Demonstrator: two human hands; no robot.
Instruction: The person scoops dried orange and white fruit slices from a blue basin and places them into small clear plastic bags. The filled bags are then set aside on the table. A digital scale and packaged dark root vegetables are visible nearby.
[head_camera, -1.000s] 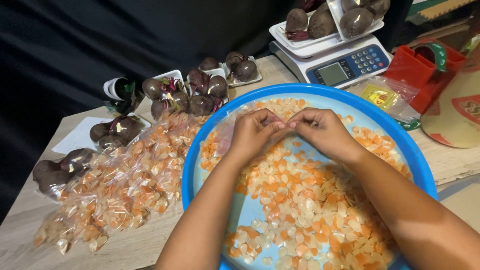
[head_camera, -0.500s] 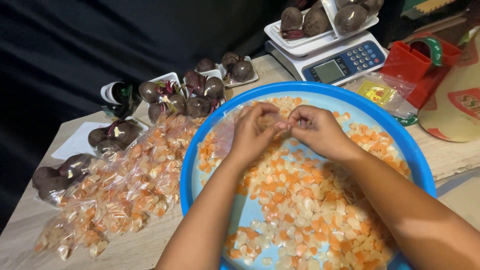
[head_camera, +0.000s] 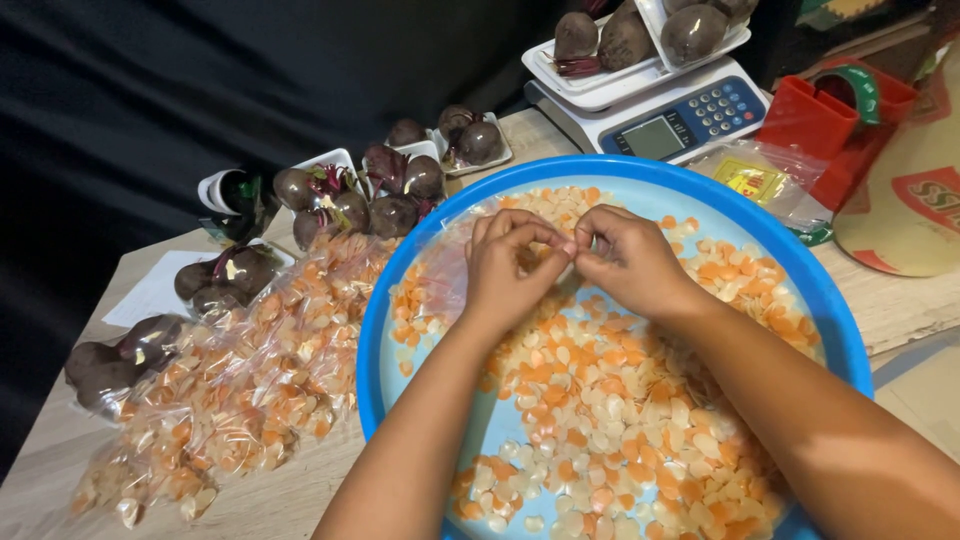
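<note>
Two hands are meeting at upper centre of the frame over the blue basin of orange and white chips. The left hand and right hand, fingers curled, are pinching a clear plastic bag at its top edge. Filled bags are lying at lower left.

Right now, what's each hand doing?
Left hand: fingers curled, pinching the thin clear plastic bag over the round blue plastic basin.
Right hand: closed, pinching the same bag.
</note>
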